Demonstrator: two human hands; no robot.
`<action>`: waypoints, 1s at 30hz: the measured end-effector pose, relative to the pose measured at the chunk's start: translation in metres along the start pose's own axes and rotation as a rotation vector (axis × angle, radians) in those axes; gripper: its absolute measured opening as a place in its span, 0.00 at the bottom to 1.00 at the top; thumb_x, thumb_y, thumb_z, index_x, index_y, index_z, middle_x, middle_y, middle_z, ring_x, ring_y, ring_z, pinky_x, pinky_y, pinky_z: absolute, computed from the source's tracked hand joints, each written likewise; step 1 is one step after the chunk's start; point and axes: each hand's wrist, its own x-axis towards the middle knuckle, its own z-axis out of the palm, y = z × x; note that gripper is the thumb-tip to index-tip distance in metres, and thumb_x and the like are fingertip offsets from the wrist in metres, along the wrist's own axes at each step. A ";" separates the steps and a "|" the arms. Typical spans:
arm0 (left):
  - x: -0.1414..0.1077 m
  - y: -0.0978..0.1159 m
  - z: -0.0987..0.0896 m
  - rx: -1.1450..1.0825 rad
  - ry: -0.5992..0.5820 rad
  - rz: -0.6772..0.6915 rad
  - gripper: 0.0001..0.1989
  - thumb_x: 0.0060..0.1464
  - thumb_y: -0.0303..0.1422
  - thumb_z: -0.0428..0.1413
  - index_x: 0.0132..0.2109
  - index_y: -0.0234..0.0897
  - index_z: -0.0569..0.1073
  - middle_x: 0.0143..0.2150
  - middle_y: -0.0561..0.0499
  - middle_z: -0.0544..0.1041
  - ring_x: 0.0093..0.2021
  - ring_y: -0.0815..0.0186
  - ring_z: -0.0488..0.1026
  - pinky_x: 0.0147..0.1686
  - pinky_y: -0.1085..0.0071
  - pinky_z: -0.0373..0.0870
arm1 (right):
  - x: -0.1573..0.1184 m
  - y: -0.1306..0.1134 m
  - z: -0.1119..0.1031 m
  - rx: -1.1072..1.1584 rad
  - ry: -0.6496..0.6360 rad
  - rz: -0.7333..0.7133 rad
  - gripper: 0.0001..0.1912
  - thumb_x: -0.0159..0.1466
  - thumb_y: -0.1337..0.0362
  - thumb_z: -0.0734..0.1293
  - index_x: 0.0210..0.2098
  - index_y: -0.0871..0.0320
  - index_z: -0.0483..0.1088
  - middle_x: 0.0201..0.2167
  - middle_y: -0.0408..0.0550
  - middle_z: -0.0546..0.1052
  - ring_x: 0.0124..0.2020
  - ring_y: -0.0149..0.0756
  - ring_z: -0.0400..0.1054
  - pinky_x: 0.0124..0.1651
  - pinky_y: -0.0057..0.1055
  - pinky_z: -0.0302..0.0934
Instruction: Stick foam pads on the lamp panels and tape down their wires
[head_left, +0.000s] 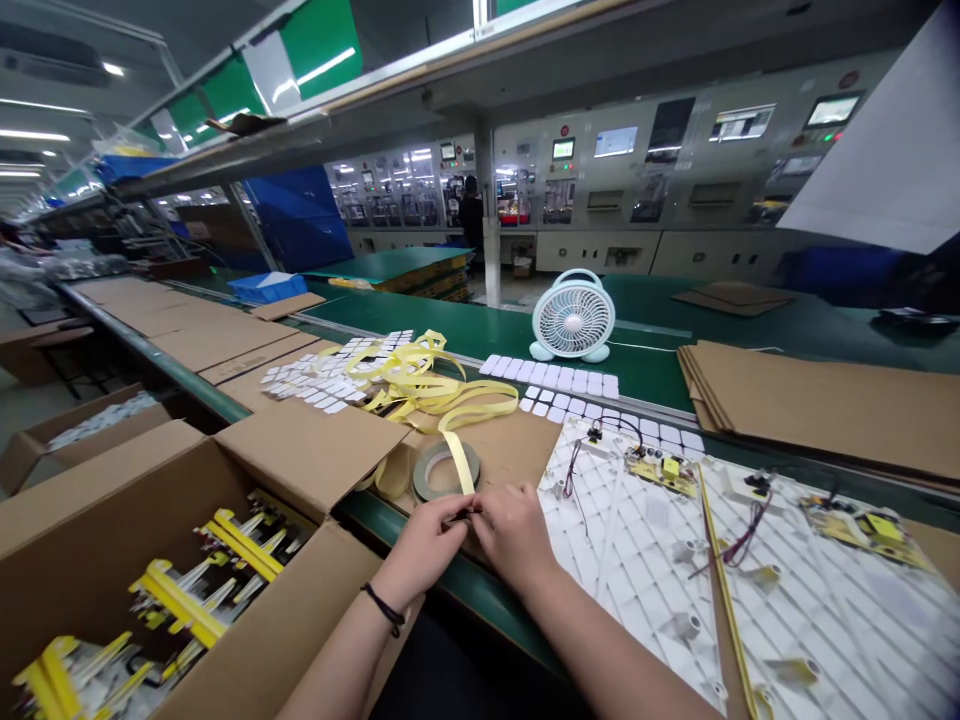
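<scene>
My left hand and my right hand meet at the bench's front edge, fingertips pinched together. A flat yellow strip runs down to the fingers of my right hand. Something small and dark shows between the fingertips, too hidden to name. Just behind the hands lies a grey-green roll of tape, and the strip crosses over it. From there the strip leads back into a loose tangle of yellow strip on cardboard.
An open carton with yellow-and-white parts stands at left. White ribbed panels with circuit boards and wires lie at right. White pads sit in rows before a small fan. Cardboard sheets are stacked at right.
</scene>
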 end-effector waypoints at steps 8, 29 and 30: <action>0.020 0.005 -0.018 -0.313 -0.041 -0.381 0.22 0.46 0.31 0.52 0.49 0.32 0.75 0.45 0.46 0.79 0.50 0.57 0.72 0.54 0.61 0.64 | 0.000 -0.002 -0.001 0.069 -0.052 -0.160 0.03 0.60 0.70 0.63 0.32 0.58 0.67 0.35 0.47 0.73 0.39 0.37 0.62 0.41 0.36 0.49; -0.012 -0.025 -0.046 0.215 0.010 0.056 0.13 0.56 0.37 0.52 0.47 0.42 0.75 0.48 0.49 0.77 0.50 0.61 0.70 0.53 0.63 0.62 | -0.008 -0.020 0.000 0.560 -0.006 0.073 0.07 0.57 0.71 0.61 0.27 0.56 0.56 0.35 0.47 0.67 0.36 0.35 0.62 0.40 0.32 0.58; -0.014 -0.026 -0.043 0.273 0.017 0.059 0.12 0.57 0.38 0.52 0.45 0.43 0.76 0.45 0.50 0.78 0.48 0.61 0.71 0.51 0.63 0.62 | -0.009 -0.020 -0.001 0.573 -0.003 0.073 0.07 0.57 0.71 0.62 0.27 0.56 0.57 0.35 0.47 0.67 0.37 0.35 0.63 0.41 0.32 0.59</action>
